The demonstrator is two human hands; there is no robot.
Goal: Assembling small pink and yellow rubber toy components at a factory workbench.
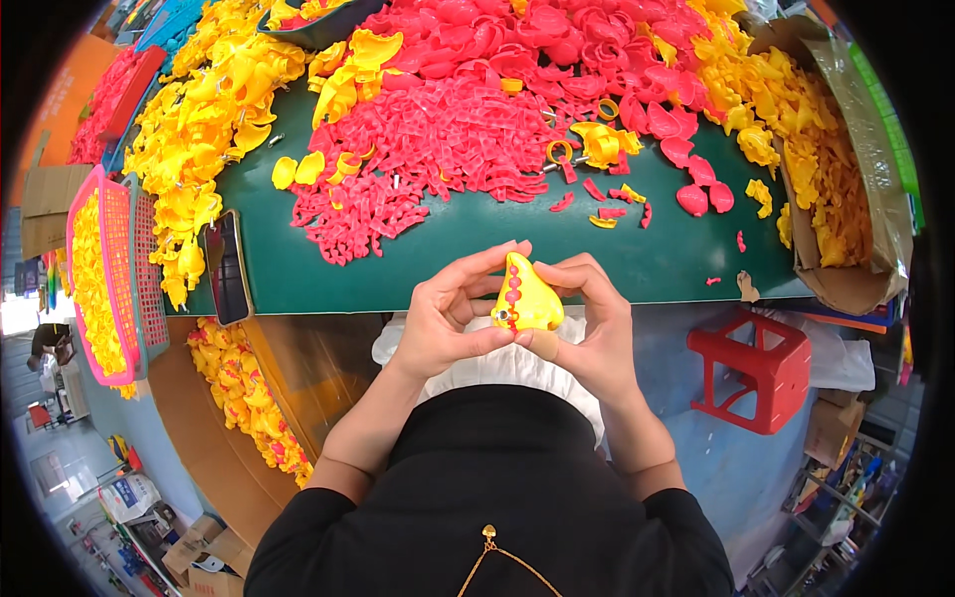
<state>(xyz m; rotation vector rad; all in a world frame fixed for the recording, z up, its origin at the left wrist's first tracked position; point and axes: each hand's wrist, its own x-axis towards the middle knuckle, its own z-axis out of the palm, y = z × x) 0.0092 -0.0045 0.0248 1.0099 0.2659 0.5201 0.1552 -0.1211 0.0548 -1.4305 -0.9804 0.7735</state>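
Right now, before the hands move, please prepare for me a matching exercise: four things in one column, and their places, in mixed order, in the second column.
Things
1. Yellow plastic piece with a red beaded strip
2. Dark, flat, rectangular phone
3. Red plastic stool
4. Pink plastic basket

Places
A. On the bluish floor, to the right
B. At far left, filled with yellow pieces
C. Between the left hand and the right hand
D. At the green tabletop's front edge, left side

Pairs: 1-C, 2-D, 3-A, 4-B
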